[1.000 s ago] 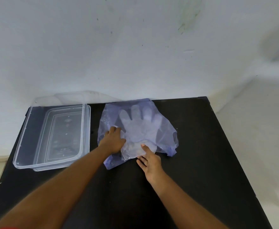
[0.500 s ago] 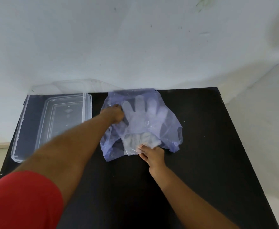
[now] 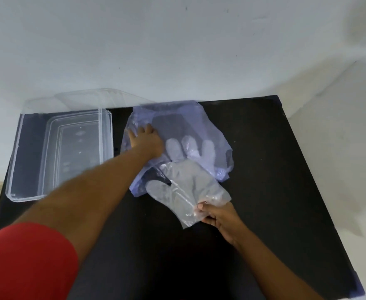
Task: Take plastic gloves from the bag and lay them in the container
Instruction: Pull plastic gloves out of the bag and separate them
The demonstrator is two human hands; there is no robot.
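Observation:
A thin bluish plastic bag (image 3: 208, 124) lies on the black table. My left hand (image 3: 146, 140) presses flat on the bag's left side, fingers spread. My right hand (image 3: 217, 215) pinches the cuff of a clear plastic glove (image 3: 188, 187). The glove is halfway out of the bag's near opening, its fingertips still inside under the blue film. The clear rectangular container (image 3: 20, 148) sits at the table's left, with no gloves in it.
The black table (image 3: 275, 169) ends at a white wall behind and drops off on the right. A clear lid (image 3: 86, 98) leans between the container and the wall. My red sleeve (image 3: 26, 263) fills the lower left corner.
My right hand has drawn the glove toward me, out of the bag's opening. My left hand slid further up the bag and holds it down.

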